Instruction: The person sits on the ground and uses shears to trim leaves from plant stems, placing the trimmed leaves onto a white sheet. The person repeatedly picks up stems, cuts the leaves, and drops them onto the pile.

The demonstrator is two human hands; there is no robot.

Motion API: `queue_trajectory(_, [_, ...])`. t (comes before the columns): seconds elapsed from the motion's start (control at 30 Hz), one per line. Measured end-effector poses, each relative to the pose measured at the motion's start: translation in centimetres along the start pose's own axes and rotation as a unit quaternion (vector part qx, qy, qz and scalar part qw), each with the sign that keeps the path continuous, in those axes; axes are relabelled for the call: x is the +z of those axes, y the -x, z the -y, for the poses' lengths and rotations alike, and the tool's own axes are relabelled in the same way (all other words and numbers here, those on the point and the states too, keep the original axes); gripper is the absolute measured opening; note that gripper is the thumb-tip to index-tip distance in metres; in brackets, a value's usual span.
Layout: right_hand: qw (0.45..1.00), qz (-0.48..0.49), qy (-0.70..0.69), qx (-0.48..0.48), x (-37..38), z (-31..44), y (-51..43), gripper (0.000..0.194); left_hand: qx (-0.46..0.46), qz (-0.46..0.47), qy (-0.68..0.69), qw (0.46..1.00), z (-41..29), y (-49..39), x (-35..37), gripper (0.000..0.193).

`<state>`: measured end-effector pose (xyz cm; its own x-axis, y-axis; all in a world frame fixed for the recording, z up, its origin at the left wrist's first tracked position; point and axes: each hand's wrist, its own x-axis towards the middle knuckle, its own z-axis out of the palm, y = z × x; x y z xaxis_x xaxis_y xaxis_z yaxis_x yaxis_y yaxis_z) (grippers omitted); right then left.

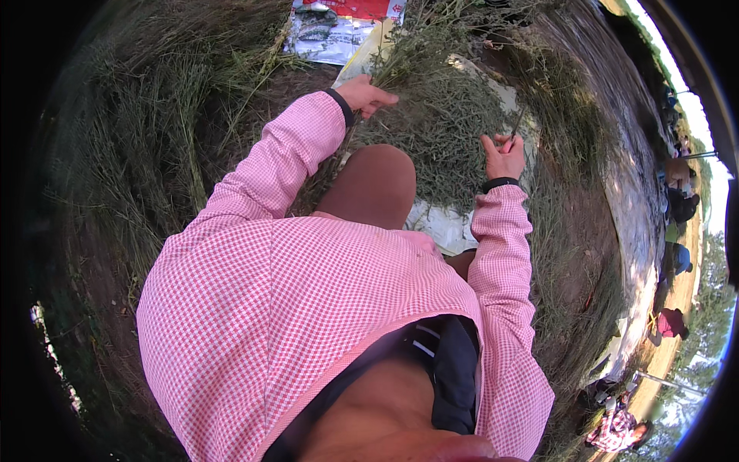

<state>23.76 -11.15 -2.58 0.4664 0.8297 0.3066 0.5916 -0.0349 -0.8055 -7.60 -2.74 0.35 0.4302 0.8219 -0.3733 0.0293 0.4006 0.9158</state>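
My left hand (365, 97) is closed around the lower stems of a bunch of leafy green plant stalks (424, 55), which fan out up and to the right. Short cut green sprigs (456, 133) lie heaped below the bunch, on a pale sheet (441, 225). At the right side of this heap, my right hand (505, 151) grips a small tool (508, 144) with a pink handle and a thin dark upper part; its exact kind cannot be told. The two hands are apart, with the heap between them.
Long stalks (179, 115) lie in thick piles on the left, with more stalks (577, 110) at the right. A printed plastic bag (340, 29) lies at the top. A long pale sheet (629, 173) runs down the right; several people sit or crouch beyond it.
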Motion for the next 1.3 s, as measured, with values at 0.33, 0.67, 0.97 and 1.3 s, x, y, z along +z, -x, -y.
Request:
queue_trajectory(0.33, [0.918,0.162,-0.361,0.025,4.0,10.4,1.7,0.031,-0.007,0.044,0.008,0.999,0.6,-0.6,1.7,0.019])
queue_trajectory(0.67, [0.912,0.162,-0.364,0.102,5.5,10.1,1.1,0.025,-0.013,0.047,0.036,0.998,-0.3,0.4,1.9,0.017])
queue_trajectory(0.97, [0.924,0.207,-0.295,0.131,5.6,7.5,1.8,0.024,-0.005,0.107,0.074,0.991,-0.3,-0.2,-0.1,0.021])
queue_trajectory(1.3, [0.837,0.186,-0.487,0.165,6.2,7.0,3.2,0.024,0.016,0.032,0.04,0.999,0.2,-0.9,0.5,0.024])
